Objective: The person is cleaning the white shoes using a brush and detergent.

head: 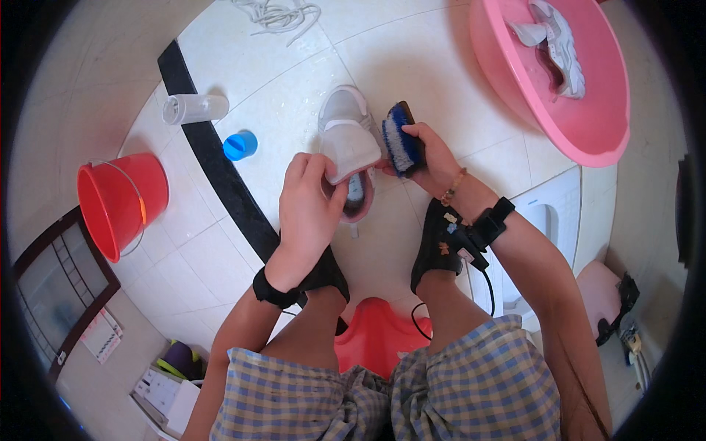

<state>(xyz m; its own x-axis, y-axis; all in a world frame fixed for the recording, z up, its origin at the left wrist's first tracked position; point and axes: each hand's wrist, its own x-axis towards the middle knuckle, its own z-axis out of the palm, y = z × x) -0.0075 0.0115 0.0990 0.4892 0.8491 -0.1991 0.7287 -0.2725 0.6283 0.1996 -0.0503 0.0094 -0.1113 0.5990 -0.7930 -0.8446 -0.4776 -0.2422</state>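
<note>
A light grey-white shoe (343,116) stands on the tiled floor before me, its toe pointing away and its tongue folded up over the upper. My left hand (311,204) pinches the edge of the tongue (350,149) between thumb and fingers. In my right hand (436,160) is a scrubbing brush (404,140) with blue and white bristles, which face the shoe from its right side. The fingertips of my right hand reach close to the tongue; whether they touch it I cannot tell. Below the tongue, the shoe's opening shows a pale insole and a pink lining.
A pink basin (601,135) at the upper right holds another white shoe (562,52). White shoelaces (276,16) lie at the top. A clear container (198,108), a blue cap (240,145) and a red bucket (129,193) are at left. A squat toilet (562,193) is at right.
</note>
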